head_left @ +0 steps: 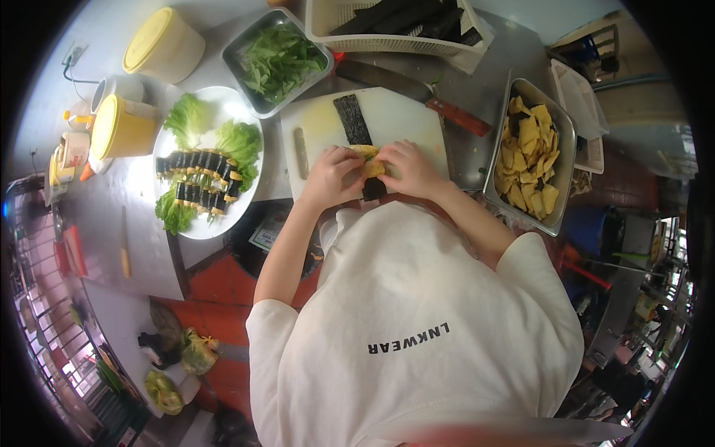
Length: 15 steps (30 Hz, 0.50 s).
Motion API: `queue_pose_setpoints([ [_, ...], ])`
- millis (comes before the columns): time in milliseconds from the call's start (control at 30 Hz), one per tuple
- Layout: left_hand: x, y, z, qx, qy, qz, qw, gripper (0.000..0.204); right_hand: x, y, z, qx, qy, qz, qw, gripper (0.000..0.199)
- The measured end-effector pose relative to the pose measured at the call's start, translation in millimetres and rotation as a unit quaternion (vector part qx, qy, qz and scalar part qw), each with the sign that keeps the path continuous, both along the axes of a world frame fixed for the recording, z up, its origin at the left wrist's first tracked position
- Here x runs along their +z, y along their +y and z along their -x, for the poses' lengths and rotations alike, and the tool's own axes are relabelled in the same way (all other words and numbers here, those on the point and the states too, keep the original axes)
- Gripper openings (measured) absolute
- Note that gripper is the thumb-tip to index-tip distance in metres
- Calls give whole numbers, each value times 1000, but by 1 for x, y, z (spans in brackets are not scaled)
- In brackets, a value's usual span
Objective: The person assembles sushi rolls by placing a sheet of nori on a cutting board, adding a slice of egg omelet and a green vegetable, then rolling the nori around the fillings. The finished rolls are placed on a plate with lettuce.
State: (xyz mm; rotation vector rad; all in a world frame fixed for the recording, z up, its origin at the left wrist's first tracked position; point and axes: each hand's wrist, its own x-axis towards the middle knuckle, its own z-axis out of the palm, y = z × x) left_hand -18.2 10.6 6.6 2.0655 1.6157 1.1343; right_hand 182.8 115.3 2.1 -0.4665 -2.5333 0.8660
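Here's the dark, rough strip, lying flat above the frame's centre, its top leaning left, and across its lower part sits a yellow piece, a touch of green showing, the strip's near end poking out below.

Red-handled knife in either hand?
No, the red-handled knife lies apart from the left hand and right hand, both on the yellow piece.

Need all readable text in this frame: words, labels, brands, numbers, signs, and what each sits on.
White shirt: one line of black capitals, upside down in the picture; readable, but not copied here.
Pale printed patch, left of centre: print too small to read.
Nothing else legible; the picture's edges are too blurred to tell.
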Motion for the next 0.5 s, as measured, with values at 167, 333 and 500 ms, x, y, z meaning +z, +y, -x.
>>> queue_pose_setpoints([
  [167,9,-8,-6,20,42,35,998,35,-1,3,-5,-7,20,36,999,29],
  [333,-4,-7,-3,16,48,26,998,39,6,-3,-18,94,-9,19,995,23],
  [500,-7,-5,1,16,31,14,999,37,2,-5,-18,79,-8,21,997,19],
])
